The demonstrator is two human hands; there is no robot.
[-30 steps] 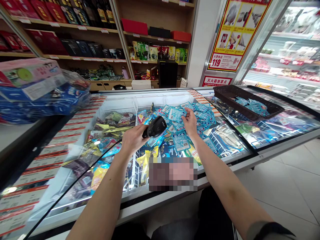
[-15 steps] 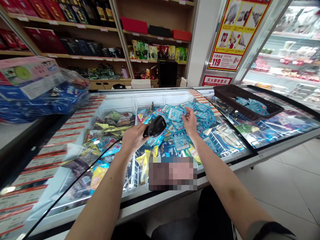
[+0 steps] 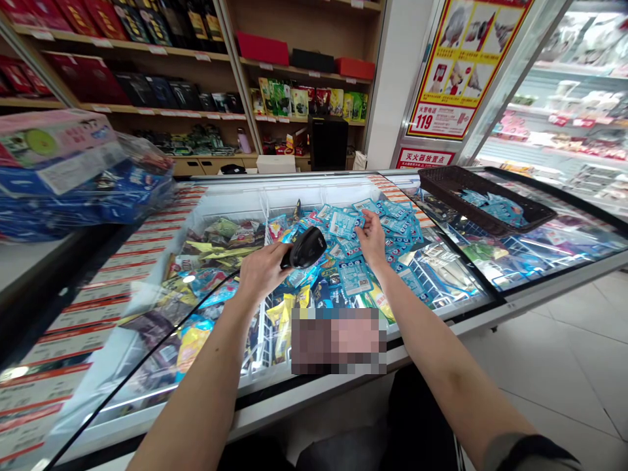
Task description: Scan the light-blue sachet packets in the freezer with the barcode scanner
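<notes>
Her left hand (image 3: 262,268) is clenched around a black barcode scanner (image 3: 305,248) above the open chest freezer (image 3: 343,386). The right hand (image 3: 373,239) pinches a blue packet (image 3: 343,224) in the pile near the freezer's far edge.

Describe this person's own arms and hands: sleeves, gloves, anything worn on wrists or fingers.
The left hand and right hand wear no gloves; no ring, watch or bracelet shows. Both forearms are uncovered. On the right arm a dark sleeve with a greyish edge begins at the picture's bottom corner. The left arm shows no sleeve within the picture.
</notes>
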